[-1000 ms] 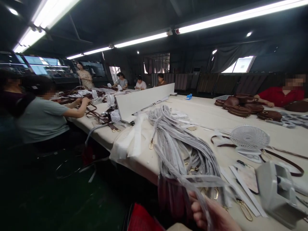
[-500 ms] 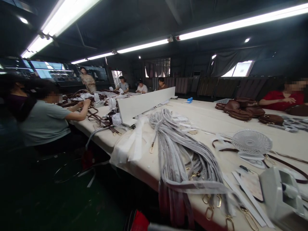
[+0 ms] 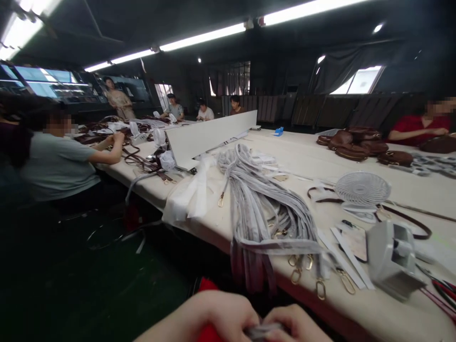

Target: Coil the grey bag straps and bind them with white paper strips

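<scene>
My left hand and my right hand are close together at the bottom edge, below the table front. Both have their fingers closed on a grey, plastic-wrapped strap, of which only a short piece shows. Just ahead, a large bundle of wrapped straps lies on the cream-covered table, some hanging over its edge. Gold snap hooks dangle at the front of the bundle. White strips lie to its right.
A grey tape dispenser, a phone and a white fan stand or lie at the right. Brown bags are piled beyond. A white board stands upright mid-table. Co-workers sit around, one in a grey-green shirt.
Both my hands have come into view at the bottom, holding a wrapped strap. The camera view has tilted down slightly, so the table contents appear higher and a little further left.
</scene>
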A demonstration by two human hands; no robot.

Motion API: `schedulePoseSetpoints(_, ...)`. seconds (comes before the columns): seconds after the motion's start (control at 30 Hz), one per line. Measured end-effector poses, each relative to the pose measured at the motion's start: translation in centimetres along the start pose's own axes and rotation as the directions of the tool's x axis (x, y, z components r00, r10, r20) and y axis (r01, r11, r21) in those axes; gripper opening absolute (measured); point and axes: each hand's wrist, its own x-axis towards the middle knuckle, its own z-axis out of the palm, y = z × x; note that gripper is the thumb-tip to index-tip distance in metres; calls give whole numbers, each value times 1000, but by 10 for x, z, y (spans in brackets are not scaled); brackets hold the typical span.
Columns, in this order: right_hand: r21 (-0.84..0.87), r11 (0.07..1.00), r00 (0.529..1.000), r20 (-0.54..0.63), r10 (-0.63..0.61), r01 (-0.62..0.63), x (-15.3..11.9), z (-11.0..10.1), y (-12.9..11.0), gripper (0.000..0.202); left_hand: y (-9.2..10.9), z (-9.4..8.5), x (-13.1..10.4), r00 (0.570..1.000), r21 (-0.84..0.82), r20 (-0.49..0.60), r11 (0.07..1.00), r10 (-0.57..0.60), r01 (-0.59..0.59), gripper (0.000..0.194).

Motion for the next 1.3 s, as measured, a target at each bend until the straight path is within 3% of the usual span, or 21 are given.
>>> schedulePoseSetpoints(0.07, -64, 998, 995, -98, 11, -17, -15, -28, 9, 47, -7, -18, -15, 974, -100, 210, 989, -88, 111, 39)
schedulePoseSetpoints(0.1, -77, 997, 993, -119, 20, -29, -21, -42, 12, 53, -9, -25, -22, 957, -171, 261, 970, -125, 173, 45)
schedulePoseSetpoints(0.17, -127, 985, 990, -94, 103, -115, -26, -61, 10, 53, -8, -35, -29, 956, -231, 246, 948, -163, 221, 49)
schedulePoseSetpoints(0.23, -158, 982, 994, -26, 103, -105, -21, -58, -5, 45, 0, -34, -23, 964, -218, 217, 955, -154, 201, 45)
schedulePoseSetpoints(0.3, -110, 994, 994, 104, 15, -4, -8, -38, -26, 39, 10, -26, -7, 962, -176, 250, 972, -105, 152, 35)
schedulePoseSetpoints(0.37, -68, 998, 977, 212, 4, 10, 4, -20, -37, 36, 18, -20, 8, 954, -155, 295, 983, -53, 103, 27)
schedulePoseSetpoints(0.43, -46, 999, 980, 197, 14, -5, 6, -19, -32, 37, 19, -21, 12, 939, -172, 343, 982, -14, 77, 28)
schedulePoseSetpoints(0.5, -20, 1000, 991, 132, 1, 2, -2, -35, -14, 43, 14, -28, 4, 934, -228, 357, 972, 29, 57, 39)
schedulePoseSetpoints(0.6, 1, 997, 984, 160, 73, -74, -17, -64, 9, 47, 7, -37, -10, 961, -286, 275, 957, 40, 42, 56)
schedulePoseSetpoints(0.67, 21, 994, 970, 223, 100, -108, -20, -68, 7, 44, 9, -37, -11, 977, -276, 210, 960, 22, 38, 61)
schedulePoseSetpoints(0.73, 37, 996, 966, 249, 64, -76, -16, -58, -6, 42, 15, -33, -5, 988, -253, 151, 967, 33, 7, 62)
schedulePoseSetpoints(0.83, 35, 999, 980, 198, 21, -28, -5, -38, -26, 44, 23, -26, 5, 1000, -244, 14, 970, 8, -4, 64)
schedulePoseSetpoints(0.97, -18, 999, 986, 158, 43, -41, -2, -32, -29, 46, 21, -21, 5, 979, -178, -197, 984, -46, 11, 77)
schedulePoseSetpoints(1.07, -56, 997, 986, 158, 59, -51, -7, -38, -21, 48, 18, -21, 1, 976, -194, -210, 981, -54, 13, 76)
schedulePoseSetpoints(1.17, -79, 996, 988, 139, 63, -52, -11, -45, -11, 48, 16, -24, -3, 975, -371, -182, 927, -125, 50, 71)
schedulePoseSetpoints(1.3, -78, 995, 989, 134, 67, -57, -11, -50, -3, 48, 14, -26, -2, 982, -508, -148, 861, -118, 27, 65)
